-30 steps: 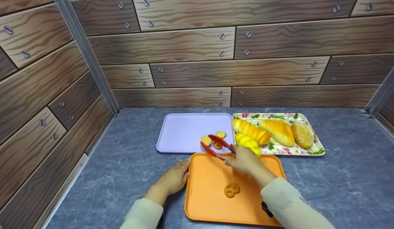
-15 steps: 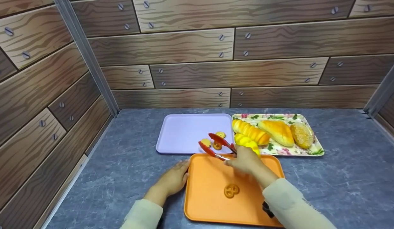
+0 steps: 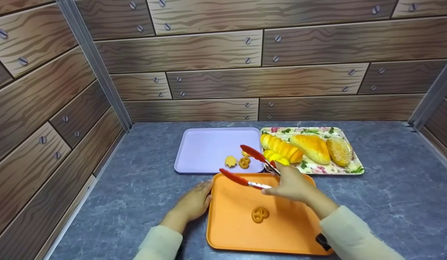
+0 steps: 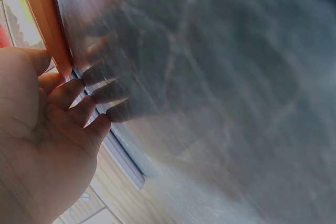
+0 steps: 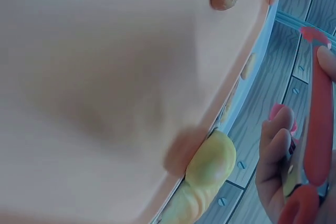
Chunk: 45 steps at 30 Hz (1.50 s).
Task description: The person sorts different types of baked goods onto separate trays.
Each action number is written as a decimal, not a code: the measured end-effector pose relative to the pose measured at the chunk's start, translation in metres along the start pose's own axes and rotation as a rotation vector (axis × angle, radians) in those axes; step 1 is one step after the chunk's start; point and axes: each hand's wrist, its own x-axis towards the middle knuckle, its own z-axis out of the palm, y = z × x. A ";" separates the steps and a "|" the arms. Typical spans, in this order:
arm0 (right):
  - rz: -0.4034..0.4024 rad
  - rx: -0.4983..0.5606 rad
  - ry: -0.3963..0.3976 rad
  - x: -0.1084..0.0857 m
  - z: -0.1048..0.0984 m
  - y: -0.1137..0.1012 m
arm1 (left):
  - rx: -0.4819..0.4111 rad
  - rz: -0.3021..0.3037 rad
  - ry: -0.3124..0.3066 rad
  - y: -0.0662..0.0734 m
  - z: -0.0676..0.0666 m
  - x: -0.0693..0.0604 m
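Note:
My right hand (image 3: pixel 292 182) grips red-tipped tongs (image 3: pixel 235 177) above the far edge of the orange tray (image 3: pixel 237 231); the tong arms are spread with nothing between them. In the right wrist view, my fingers (image 5: pixel 275 156) wrap the red handle. A pretzel (image 3: pixel 260 215) lies on the orange tray. On the purple tray (image 3: pixel 203 148) behind lie another pretzel (image 3: pixel 244 162), a scalloped cookie (image 3: pixel 230 161) and a second cookie partly hidden by the tongs. My left hand (image 3: pixel 192 202) rests on the table, its fingertips at the orange tray's left edge.
A floral tray (image 3: pixel 356 171) at the back right carries several breads, among them a triangular loaf (image 3: pixel 311 148) and a seeded bun (image 3: pixel 339 151). It sits against the purple tray. Wood-patterned walls (image 3: pixel 209 83) bound the grey table (image 3: pixel 136 173) at the back and sides.
My right hand has drawn the tongs back toward me and slightly right, off the cookies and pretzel, and the tips have spread wider. The left hand stays by the orange tray.

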 end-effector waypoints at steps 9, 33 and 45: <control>-0.170 0.104 -0.069 -0.030 -0.016 0.015 | -0.009 0.020 0.031 -0.002 0.002 0.000; -0.320 0.133 -0.401 -0.074 -0.033 0.064 | -0.009 0.010 0.010 0.000 0.002 -0.001; -0.295 0.089 -0.382 -0.079 -0.036 0.077 | -0.006 0.016 0.011 0.000 0.001 -0.001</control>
